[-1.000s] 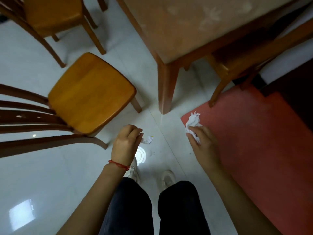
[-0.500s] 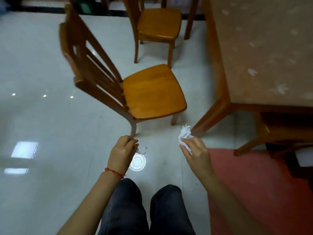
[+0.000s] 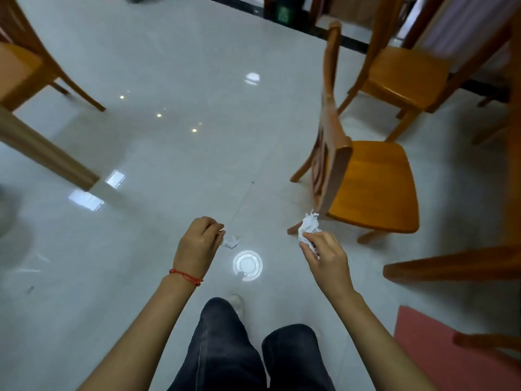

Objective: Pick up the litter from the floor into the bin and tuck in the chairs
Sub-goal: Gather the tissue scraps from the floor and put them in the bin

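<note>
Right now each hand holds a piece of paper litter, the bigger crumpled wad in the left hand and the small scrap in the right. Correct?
Not quite: the sides are swapped. In the head view the right hand grips the bigger crumpled wad, and the left hand pinches the small scrap. Both hands do hold paper litter.

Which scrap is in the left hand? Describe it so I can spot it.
Start at the nearest chair, then go left past the big crumpled paper in the right hand. The left hand, with a red wrist string, pinches the scrap: small and flat, not a fluffy wad.
</note>
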Tool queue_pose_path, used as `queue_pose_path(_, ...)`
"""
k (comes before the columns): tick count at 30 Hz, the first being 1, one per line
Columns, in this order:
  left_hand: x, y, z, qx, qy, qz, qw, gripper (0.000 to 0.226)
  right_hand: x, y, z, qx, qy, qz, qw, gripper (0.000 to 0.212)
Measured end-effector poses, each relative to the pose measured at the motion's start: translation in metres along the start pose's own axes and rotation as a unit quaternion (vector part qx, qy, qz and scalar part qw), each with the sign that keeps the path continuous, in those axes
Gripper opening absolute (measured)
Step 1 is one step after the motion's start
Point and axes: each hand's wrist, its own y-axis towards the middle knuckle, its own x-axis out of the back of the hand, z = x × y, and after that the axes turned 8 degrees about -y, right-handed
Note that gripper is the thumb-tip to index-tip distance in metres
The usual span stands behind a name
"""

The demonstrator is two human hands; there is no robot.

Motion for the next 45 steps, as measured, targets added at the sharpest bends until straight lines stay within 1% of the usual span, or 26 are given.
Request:
queue_pose_path(4, 0.047, 0.005, 0.044, 0.029, 0.027, -0.018, 0.999, 0.013, -0.027, 0.032, 0.047, 0.023, 0.024, 0.017, 0.999, 0.025)
queue_pose_path(7, 0.066, 0.007, 0.07, 0.05, 0.046, -0.033, 0.997, 0.011, -0.04, 0.054, 0.068, 0.03, 0.032, 0.021, 0.999, 0.025)
queue_pose_path(9, 0.073, 0.011, 0.085, 0.062, 0.055, -0.048, 0.995, 0.007, -0.048, 0.073, 0.076, 0.037, 0.034, 0.032, 0.998, 0.025)
queue_pose_path(12, 0.076, 0.024, 0.105, 0.078, 0.061, -0.062, 0.993, 0.008, -0.062, 0.105, 0.082, 0.044, 0.039, 0.045, 0.997, 0.023)
queue_pose_path(16, 0.072, 0.058, 0.131, 0.091, 0.064, -0.075, 0.991, 0.004, -0.084, 0.155, 0.082, 0.058, 0.047, 0.049, 0.996, 0.022)
queue_pose_path(22, 0.066, 0.146, 0.172, 0.098, 0.066, -0.067, 0.991, 0.003, -0.114, 0.255, 0.073, 0.078, 0.055, 0.045, 0.994, 0.022)
queue_pose_path(26, 0.072, 0.207, 0.195, 0.107, 0.071, -0.056, 0.99, 0.012, -0.125, 0.322, 0.069, 0.094, 0.043, 0.046, 0.994, 0.021)
queue_pose_path(31, 0.075, 0.278, 0.227, 0.101, 0.071, -0.057, 0.991, 0.015, -0.145, 0.396, 0.067, 0.097, 0.031, 0.05, 0.994, 0.021)
queue_pose_path(37, 0.069, 0.375, 0.29, 0.094, 0.043, -0.036, 0.994, 0.015, -0.189, 0.492, 0.072, 0.085, 0.013, 0.041, 0.995, 0.021)
queue_pose_path(40, 0.073, 0.431, 0.326, 0.072, 0.026, -0.03, 0.997, 0.015, -0.211, 0.548, 0.085, 0.067, 0.014, 0.032, 0.997, 0.019)
queue_pose_path(43, 0.082, 0.486, 0.358, 0.069, 0.019, -0.012, 0.997, 0.016, -0.23, 0.602, 0.1, 0.037, 0.018, 0.024, 0.999, 0.019)
queue_pose_path(45, 0.087, 0.52, 0.376, 0.048, 0.017, -0.009, 0.999, 0.016, -0.24, 0.634, 0.107, 0.028, 0.018, 0.01, 0.999, 0.02)
